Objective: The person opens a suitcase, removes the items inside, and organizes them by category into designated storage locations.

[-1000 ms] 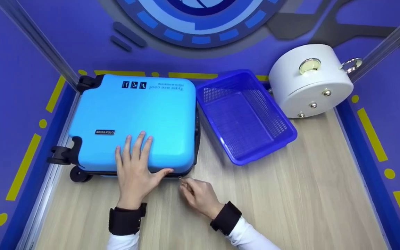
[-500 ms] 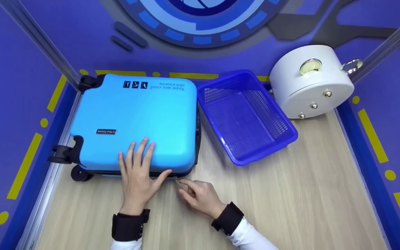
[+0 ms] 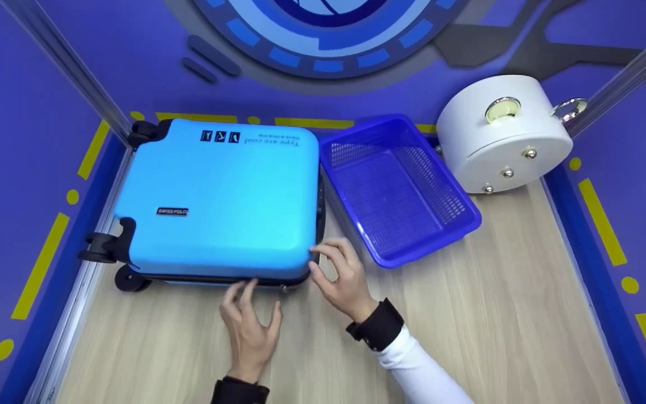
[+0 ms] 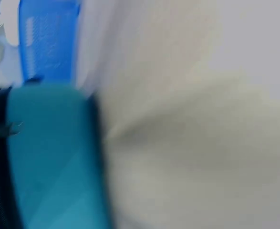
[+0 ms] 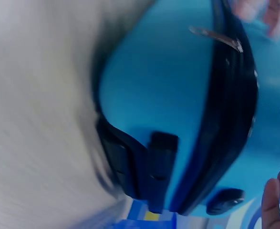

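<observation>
A light blue hard-shell suitcase [image 3: 222, 185] lies flat on the wood-look surface, wheels to the left. Along its front side runs a black zipper band [image 5: 228, 90], from which a metal zipper pull [image 5: 216, 37] sticks out near the front right corner. My left hand [image 3: 250, 334] is at the front side, fingers apart and loosely bent, two fingertips right at the zipper band. Thumb and fingers spread, my right hand [image 3: 345, 280] is by the front right corner, fingertips close to the shell. Neither hand holds anything. The left wrist view is blurred and shows the suitcase's side.
Right of the suitcase stands a blue plastic basket [image 3: 359, 221], close to its handle side. A white drum-shaped case [image 3: 502, 134] with metal studs and a ring handle lies at the back right. Blue patterned walls [image 3: 312, 92] enclose the back and sides.
My left hand has come off the suitcase's top and moved down to its front side. My right hand has let go of the zipper pull and moved up and right to the corner.
</observation>
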A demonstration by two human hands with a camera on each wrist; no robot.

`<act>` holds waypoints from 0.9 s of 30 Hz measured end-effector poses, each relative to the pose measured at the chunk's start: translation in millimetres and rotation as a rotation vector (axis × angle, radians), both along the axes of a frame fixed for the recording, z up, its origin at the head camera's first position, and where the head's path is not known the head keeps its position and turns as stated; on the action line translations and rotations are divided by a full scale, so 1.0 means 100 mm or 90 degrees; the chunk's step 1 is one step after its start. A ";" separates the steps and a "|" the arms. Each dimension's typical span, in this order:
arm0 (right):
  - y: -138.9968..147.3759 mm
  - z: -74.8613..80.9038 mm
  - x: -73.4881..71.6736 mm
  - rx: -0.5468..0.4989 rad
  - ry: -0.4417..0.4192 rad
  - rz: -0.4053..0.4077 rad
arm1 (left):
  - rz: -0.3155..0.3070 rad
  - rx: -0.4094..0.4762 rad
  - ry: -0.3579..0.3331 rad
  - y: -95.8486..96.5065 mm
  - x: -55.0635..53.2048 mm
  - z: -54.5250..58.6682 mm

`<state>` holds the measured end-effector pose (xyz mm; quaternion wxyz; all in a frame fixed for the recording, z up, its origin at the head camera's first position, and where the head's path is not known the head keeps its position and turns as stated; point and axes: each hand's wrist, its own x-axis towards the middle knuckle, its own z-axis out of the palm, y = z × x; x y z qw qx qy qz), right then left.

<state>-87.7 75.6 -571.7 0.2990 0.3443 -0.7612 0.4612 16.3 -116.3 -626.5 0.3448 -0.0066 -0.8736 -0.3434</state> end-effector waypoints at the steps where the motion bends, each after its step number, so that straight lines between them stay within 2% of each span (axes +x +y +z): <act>1: 0.00 0.03 -0.03 0.007 0.004 -0.002 | -0.004 0.012 -0.017 0.03 0.02 -0.04; 5: -0.03 0.11 -0.13 0.040 0.018 0.011 | -0.004 0.037 -0.085 0.15 0.03 -0.12; 10: -0.13 0.18 -0.22 0.068 0.028 0.039 | 0.004 0.033 -0.127 0.24 -0.02 -0.13; 16: -0.28 0.22 -0.27 0.094 0.026 0.075 | 0.021 0.012 -0.132 0.22 -0.08 -0.12; 22: -0.33 0.18 -0.25 0.139 0.005 0.072 | 0.010 0.001 -0.123 0.22 -0.11 -0.09; 27: -0.36 0.16 -0.25 0.138 0.003 0.064 | 0.021 -0.002 -0.122 0.22 -0.13 -0.08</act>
